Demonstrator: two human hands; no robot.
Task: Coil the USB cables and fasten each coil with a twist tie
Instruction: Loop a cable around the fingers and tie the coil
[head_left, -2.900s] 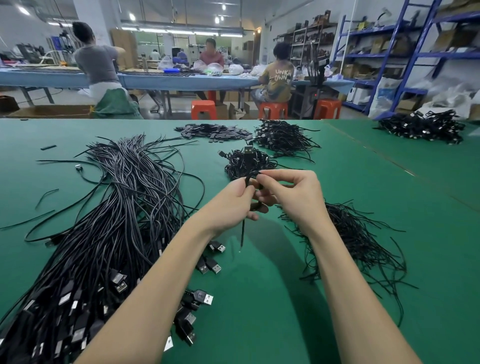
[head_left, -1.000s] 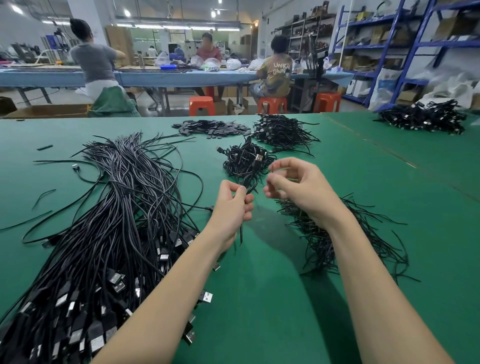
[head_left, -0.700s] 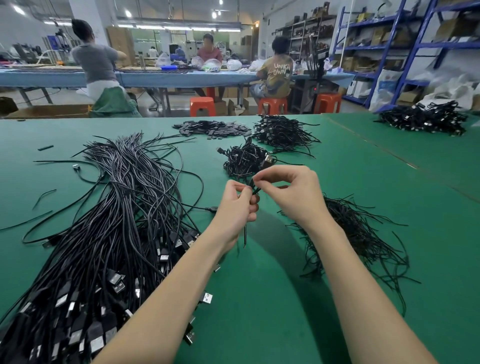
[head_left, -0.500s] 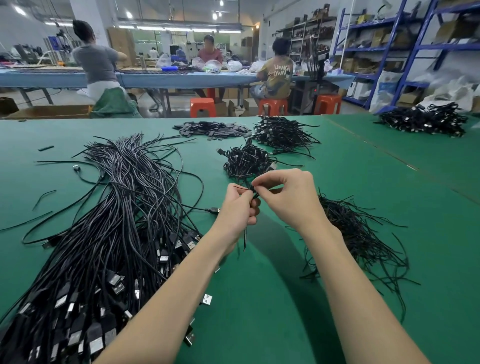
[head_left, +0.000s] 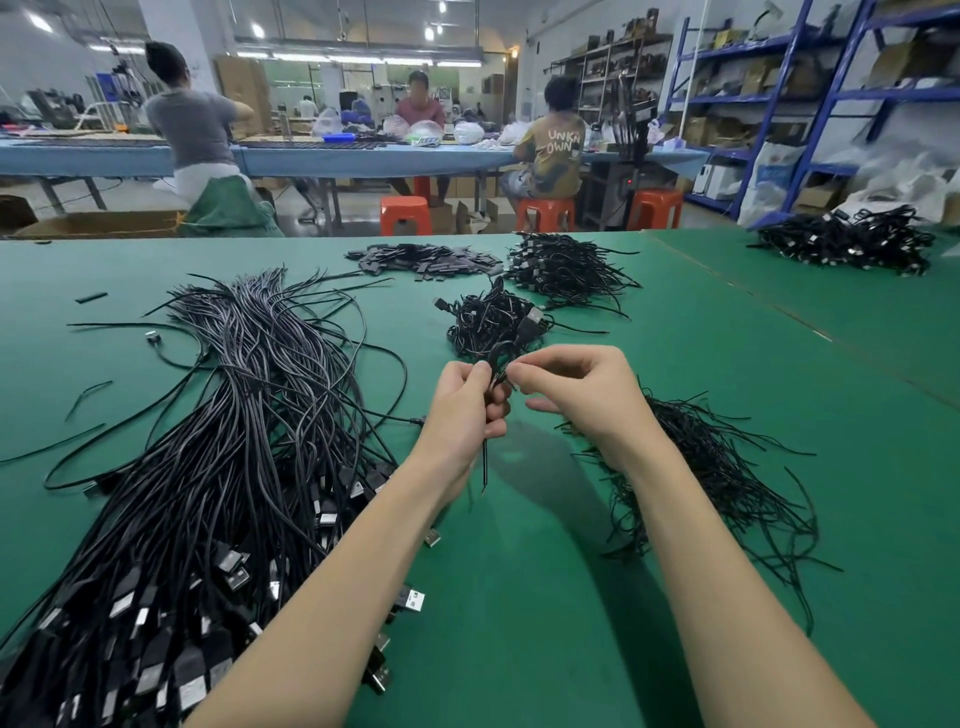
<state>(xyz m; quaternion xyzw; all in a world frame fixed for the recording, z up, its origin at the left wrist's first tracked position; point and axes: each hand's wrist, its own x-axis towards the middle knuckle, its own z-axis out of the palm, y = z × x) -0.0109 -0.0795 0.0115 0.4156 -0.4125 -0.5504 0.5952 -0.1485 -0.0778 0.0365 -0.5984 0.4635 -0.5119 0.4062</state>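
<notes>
Coiled cable (head_left: 497, 364) between loose cables (head_left: 218, 441) and ties (head_left: 711, 467).

Beyond the green table (head_left: 675, 322), three workers (head_left: 551, 140) sit on orange stools (head_left: 404, 214) at a blue bench (head_left: 363, 158), with blue shelving (head_left: 810, 93) on the right.
</notes>
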